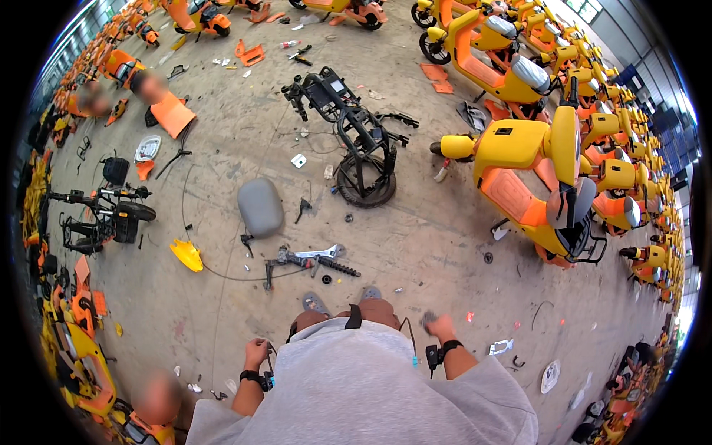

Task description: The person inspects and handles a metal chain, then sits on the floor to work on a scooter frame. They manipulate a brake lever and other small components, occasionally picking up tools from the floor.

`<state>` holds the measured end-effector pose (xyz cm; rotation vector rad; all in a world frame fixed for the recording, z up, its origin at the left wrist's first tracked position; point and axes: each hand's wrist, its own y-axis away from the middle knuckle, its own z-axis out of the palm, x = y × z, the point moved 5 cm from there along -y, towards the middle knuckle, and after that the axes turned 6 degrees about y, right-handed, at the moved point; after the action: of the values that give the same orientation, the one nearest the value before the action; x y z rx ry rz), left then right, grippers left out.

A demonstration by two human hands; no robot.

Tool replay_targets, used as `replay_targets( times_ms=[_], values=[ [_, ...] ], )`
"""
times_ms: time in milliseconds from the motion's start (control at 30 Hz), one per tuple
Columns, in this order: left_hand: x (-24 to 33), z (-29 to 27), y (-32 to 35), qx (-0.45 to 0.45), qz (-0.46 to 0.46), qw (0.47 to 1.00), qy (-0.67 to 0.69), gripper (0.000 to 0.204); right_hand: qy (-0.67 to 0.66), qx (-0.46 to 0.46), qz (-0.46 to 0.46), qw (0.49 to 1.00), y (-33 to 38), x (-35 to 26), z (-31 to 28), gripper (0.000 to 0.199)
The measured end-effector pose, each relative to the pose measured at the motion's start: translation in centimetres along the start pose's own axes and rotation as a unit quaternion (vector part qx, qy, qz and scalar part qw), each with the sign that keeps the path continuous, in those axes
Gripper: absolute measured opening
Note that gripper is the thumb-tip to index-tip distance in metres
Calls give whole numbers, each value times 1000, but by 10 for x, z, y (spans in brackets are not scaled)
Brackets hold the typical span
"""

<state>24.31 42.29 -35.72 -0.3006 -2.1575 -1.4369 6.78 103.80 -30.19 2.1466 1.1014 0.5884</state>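
Note:
My left hand (256,354) hangs beside my left thigh, its fingers curled; whatever may be inside them is too small to name. On the other side, my right hand (442,327) is closed around a small greyish thing I cannot make out. Both wrists wear black straps with small devices. On the floor ahead of my feet lie a large adjustable wrench (325,252) and a black coil-spring shock absorber (340,268), apart from both hands. Beyond them are a grey scooter seat (261,208), a brake lever (302,210) and a stripped black scooter frame (359,127) with one wheel.
Yellow-and-orange scooters (523,159) crowd the right side. Another stripped frame (111,215) lies at left, near a yellow plastic piece (187,254). A blurred person (159,400) is at lower left; others are at upper left. Loose cables (245,279) and scraps litter the concrete.

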Motion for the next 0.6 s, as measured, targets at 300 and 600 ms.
replay_targets(
  times_ms=[300, 600],
  values=[
    [30, 17, -5, -11, 44, 999, 14, 23, -335, 416, -201, 821, 14, -79, -147, 31],
    [-5, 12, 11, -16, -16, 999, 37, 23, -148, 46, -184, 971, -23, -37, 23, 32]
  ],
)
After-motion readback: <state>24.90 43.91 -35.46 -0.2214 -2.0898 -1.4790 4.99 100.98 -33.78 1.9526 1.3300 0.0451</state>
